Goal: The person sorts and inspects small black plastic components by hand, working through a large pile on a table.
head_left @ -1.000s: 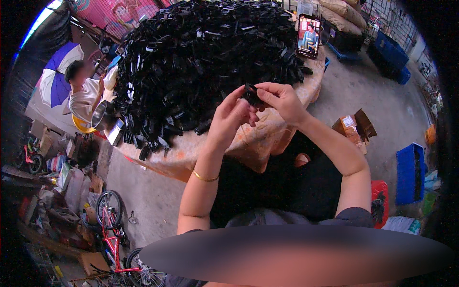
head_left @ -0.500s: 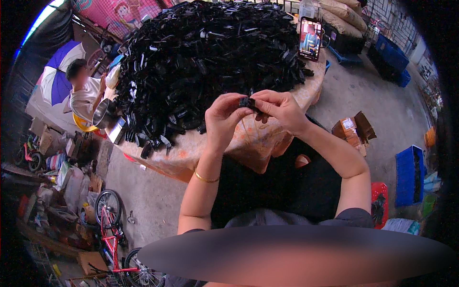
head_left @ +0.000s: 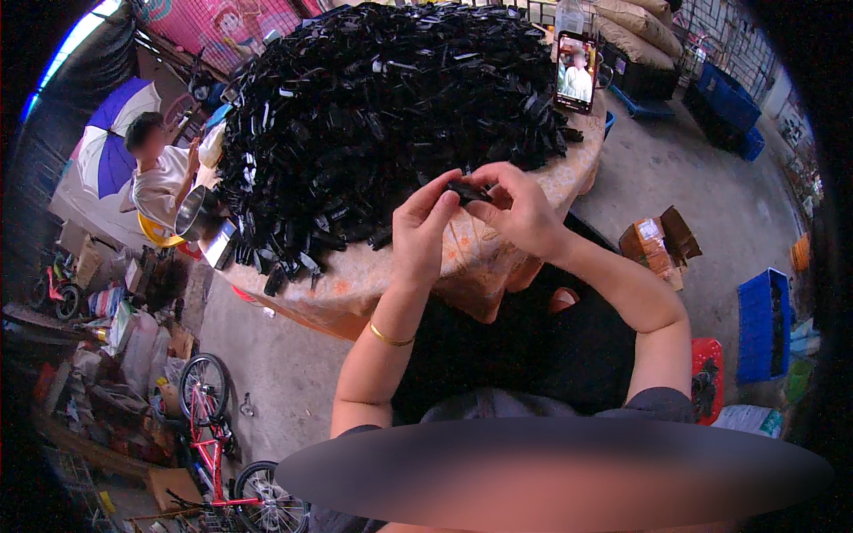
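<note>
A small black plastic part (head_left: 469, 192) is pinched between my two hands, above the near edge of the table. My left hand (head_left: 421, 227) grips its left end between thumb and fingers. On its other end close the fingertips of my right hand (head_left: 520, 211). My fingers cover much of the part, so its exact kind does not show. Just beyond my hands, a large heap of similar black plastic parts (head_left: 382, 115) covers most of the table, which has an orange-patterned cloth (head_left: 346, 284).
A phone (head_left: 576, 73) stands upright at the table's right edge. At the left sits another person (head_left: 164, 169) beside a metal pot (head_left: 197, 211). Around are an opened cardboard box (head_left: 653, 244), a blue crate (head_left: 755, 324) and a red bicycle (head_left: 209, 444).
Both hands have shifted their grip on the black part and turned it to lie flatter. My left hand has moved slightly right. The phone's picture has changed.
</note>
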Action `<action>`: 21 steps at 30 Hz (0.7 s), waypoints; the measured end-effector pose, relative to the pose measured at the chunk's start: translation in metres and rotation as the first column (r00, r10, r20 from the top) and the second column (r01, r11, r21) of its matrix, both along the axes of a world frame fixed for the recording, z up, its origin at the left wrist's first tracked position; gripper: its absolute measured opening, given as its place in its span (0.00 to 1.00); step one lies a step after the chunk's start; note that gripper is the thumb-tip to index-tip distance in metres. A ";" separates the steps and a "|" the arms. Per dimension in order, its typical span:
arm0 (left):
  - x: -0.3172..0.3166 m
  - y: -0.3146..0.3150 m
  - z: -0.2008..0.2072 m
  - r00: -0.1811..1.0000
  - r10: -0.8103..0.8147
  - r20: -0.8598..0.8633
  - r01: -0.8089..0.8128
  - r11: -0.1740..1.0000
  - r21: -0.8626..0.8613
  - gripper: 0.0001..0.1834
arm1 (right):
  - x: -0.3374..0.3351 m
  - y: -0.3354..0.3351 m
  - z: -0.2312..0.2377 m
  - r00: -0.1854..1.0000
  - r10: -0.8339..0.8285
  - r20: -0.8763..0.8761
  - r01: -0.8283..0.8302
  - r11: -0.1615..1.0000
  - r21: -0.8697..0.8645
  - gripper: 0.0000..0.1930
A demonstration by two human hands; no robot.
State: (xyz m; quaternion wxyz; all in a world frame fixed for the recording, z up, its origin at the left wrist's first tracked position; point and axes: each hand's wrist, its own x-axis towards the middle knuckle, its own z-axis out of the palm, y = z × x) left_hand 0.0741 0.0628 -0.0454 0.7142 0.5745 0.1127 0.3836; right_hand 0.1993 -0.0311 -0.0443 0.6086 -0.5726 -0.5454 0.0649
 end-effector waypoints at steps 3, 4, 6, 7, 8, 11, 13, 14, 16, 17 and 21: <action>-0.003 0.003 0.003 0.996 -0.092 0.017 0.092 0.995 0.029 0.13 | 0.002 -0.004 0.004 0.982 0.181 -0.056 -0.187 0.972 -0.143 0.14; -0.003 0.002 0.004 0.996 -0.091 0.016 0.091 0.995 0.028 0.13 | 0.003 -0.006 0.007 0.985 0.165 0.055 -0.155 0.975 -0.157 0.14; -0.005 0.001 0.004 0.994 -0.105 0.021 0.103 0.992 0.077 0.13 | 0.003 -0.008 0.007 0.975 0.148 0.164 -0.120 0.978 -0.168 0.14; -0.006 0.001 0.004 0.994 -0.106 0.020 0.104 0.992 0.077 0.13 | 0.000 -0.008 0.006 0.968 0.113 0.222 -0.096 0.991 -0.089 0.14; -0.006 0.001 0.004 0.995 -0.100 0.026 0.097 0.991 0.097 0.12 | -0.002 -0.009 0.006 0.958 0.074 0.276 -0.074 0.997 -0.009 0.14; -0.008 0.004 0.002 0.997 -0.073 -0.002 0.073 0.989 0.126 0.12 | 0.000 -0.008 0.009 0.951 0.111 0.290 -0.094 0.993 -0.072 0.13; -0.007 0.002 0.005 0.989 -0.084 -0.123 0.105 0.978 0.181 0.11 | 0.025 -0.008 0.031 0.890 0.346 0.296 -0.228 0.902 -0.367 0.13; -0.006 -0.003 0.008 0.971 -0.103 -0.213 0.151 0.963 0.222 0.11 | 0.042 -0.008 0.041 0.799 0.557 0.226 -0.317 0.710 -0.628 0.12; -0.003 -0.018 0.004 0.929 -0.106 -0.355 0.254 0.879 0.403 0.14 | 0.063 -0.006 0.055 0.803 0.593 0.066 -0.395 0.611 -0.686 0.11; -0.001 -0.027 0.003 0.878 -0.081 -0.472 0.317 0.836 0.447 0.14 | 0.071 0.005 0.051 0.865 0.497 0.072 -0.349 0.697 -0.626 0.11; 0.007 -0.033 0.002 0.875 0.122 -0.469 0.360 0.483 0.798 0.15 | 0.065 0.064 0.028 0.825 -0.010 0.565 0.073 0.993 -0.090 0.12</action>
